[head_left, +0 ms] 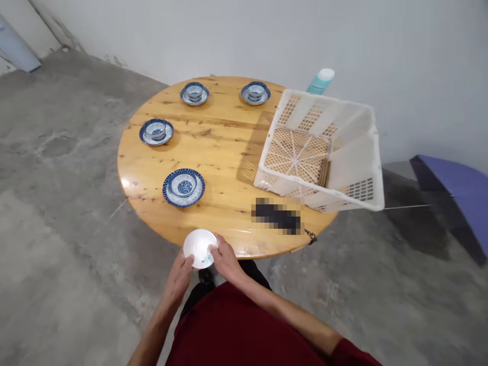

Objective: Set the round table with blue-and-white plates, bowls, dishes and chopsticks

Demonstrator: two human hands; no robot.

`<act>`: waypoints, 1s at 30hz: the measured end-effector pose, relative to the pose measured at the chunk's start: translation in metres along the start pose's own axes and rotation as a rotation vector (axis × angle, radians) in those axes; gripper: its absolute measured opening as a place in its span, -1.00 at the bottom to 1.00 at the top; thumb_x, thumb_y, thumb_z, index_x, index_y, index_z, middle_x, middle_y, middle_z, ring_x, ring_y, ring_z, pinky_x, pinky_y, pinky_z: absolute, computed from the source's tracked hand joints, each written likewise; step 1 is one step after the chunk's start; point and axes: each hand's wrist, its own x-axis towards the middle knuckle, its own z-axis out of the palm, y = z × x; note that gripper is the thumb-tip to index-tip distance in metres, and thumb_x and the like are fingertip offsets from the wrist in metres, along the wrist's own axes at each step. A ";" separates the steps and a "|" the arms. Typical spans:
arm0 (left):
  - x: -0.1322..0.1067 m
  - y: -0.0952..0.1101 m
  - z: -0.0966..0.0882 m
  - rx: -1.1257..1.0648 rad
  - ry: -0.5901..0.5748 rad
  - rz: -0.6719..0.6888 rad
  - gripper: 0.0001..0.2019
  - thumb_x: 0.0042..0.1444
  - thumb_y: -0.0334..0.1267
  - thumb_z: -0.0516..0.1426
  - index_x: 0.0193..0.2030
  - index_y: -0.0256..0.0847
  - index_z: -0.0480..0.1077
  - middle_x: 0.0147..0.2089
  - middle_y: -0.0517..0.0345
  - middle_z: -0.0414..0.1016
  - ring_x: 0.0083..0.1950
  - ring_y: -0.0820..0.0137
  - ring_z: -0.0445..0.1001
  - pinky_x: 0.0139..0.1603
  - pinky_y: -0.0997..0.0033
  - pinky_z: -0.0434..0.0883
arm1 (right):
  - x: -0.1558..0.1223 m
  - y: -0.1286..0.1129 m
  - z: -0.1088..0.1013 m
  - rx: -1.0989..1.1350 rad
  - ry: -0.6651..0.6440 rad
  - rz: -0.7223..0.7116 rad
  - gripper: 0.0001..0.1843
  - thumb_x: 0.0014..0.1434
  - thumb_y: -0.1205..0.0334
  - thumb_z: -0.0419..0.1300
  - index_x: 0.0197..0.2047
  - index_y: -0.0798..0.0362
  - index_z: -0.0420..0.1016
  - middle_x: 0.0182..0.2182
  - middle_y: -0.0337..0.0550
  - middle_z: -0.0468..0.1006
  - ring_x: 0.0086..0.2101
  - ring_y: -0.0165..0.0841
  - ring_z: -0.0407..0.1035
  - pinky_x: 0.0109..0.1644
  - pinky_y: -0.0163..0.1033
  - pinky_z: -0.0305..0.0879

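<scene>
A small white saucer (198,246) is held at the near edge of the round wooden table (224,152), its pale underside facing up. My left hand (179,277) grips its left rim and my right hand (224,259) grips its right rim, fingers curled on it. Several blue-and-white cups on saucers stand on the table: one nearest me (183,186), one to the left (156,131), and two at the far side (194,93) (255,93).
A white plastic basket (320,150) sits on the table's right side, overhanging the edge, with a teal bottle (321,81) behind it. A blurred dark object (277,215) lies near the front edge. A purple mat (453,193) lies on the concrete floor at right.
</scene>
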 end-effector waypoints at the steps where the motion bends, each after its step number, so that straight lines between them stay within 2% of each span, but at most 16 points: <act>1: -0.005 -0.015 -0.009 -0.029 0.010 -0.026 -0.49 0.02 -0.05 0.17 0.06 -0.34 0.45 0.01 -0.12 0.59 0.05 0.07 0.56 0.00 0.18 0.56 | -0.008 0.004 0.013 -0.012 -0.026 0.024 -0.48 0.21 0.21 0.01 0.19 0.14 0.45 0.02 0.13 0.58 0.05 -0.07 0.45 0.27 0.11 0.32; 4: -0.016 -0.041 -0.024 -0.116 0.018 -0.045 -0.48 0.02 -0.07 0.20 0.09 -0.34 0.43 0.06 -0.15 0.58 0.08 0.07 0.56 0.02 0.19 0.57 | -0.021 0.008 0.031 -0.067 -0.067 0.044 -0.49 0.19 0.22 0.02 0.16 0.16 0.46 0.01 0.12 0.59 0.04 -0.08 0.46 0.26 0.10 0.33; 8: -0.018 -0.049 -0.026 -0.199 0.017 -0.012 -0.46 0.06 -0.11 0.21 0.17 -0.32 0.39 0.15 -0.19 0.54 0.13 0.07 0.55 0.08 0.13 0.57 | -0.022 0.005 0.033 -0.098 -0.059 0.000 -0.49 0.21 0.17 0.04 0.19 0.09 0.46 0.07 0.08 0.58 0.08 -0.10 0.45 0.28 0.07 0.31; 13: -0.014 -0.040 -0.016 -0.268 0.051 0.034 -0.40 0.10 -0.20 0.17 0.31 -0.26 0.29 0.32 -0.20 0.41 0.24 0.08 0.48 0.08 0.15 0.58 | -0.009 0.004 0.029 -0.057 -0.041 -0.058 -0.45 0.19 0.18 0.03 0.23 0.06 0.46 0.15 0.05 0.54 0.11 -0.12 0.43 0.30 0.05 0.29; 17: -0.007 -0.023 -0.004 -0.227 0.059 0.060 -0.35 0.12 -0.24 0.14 0.39 -0.18 0.22 0.32 -0.14 0.39 0.21 0.13 0.49 -0.01 0.27 0.61 | 0.004 0.002 0.018 0.005 -0.043 -0.056 -0.48 0.16 0.20 0.05 0.17 0.03 0.50 0.08 0.00 0.59 0.03 -0.14 0.46 0.24 0.01 0.34; 23: 0.009 -0.004 0.014 -0.117 -0.002 0.072 -0.36 0.12 -0.11 0.20 0.34 -0.24 0.30 0.29 -0.18 0.40 0.15 0.12 0.51 -0.11 0.35 0.60 | 0.021 0.010 -0.007 0.086 -0.031 0.032 -0.55 0.12 0.19 0.06 0.05 0.04 0.52 -0.06 -0.03 0.63 -0.06 -0.16 0.48 0.15 -0.04 0.38; 27: 0.013 -0.004 0.021 -0.060 -0.019 0.058 -0.38 0.13 -0.06 0.21 0.31 -0.25 0.33 0.24 -0.17 0.44 0.12 0.12 0.52 -0.16 0.34 0.60 | 0.027 0.017 -0.016 0.115 -0.058 0.077 -0.55 0.11 0.18 0.05 0.03 0.07 0.53 -0.04 0.00 0.63 -0.07 -0.15 0.49 0.11 -0.04 0.40; 30: 0.015 -0.006 0.019 -0.051 -0.005 0.009 -0.42 0.13 -0.07 0.21 0.27 -0.23 0.37 0.23 -0.14 0.45 0.12 0.12 0.52 -0.15 0.30 0.62 | 0.031 0.018 -0.013 0.132 -0.092 0.094 -0.53 0.10 0.21 0.05 0.05 0.04 0.55 -0.01 -0.04 0.64 -0.07 -0.17 0.49 0.15 -0.04 0.39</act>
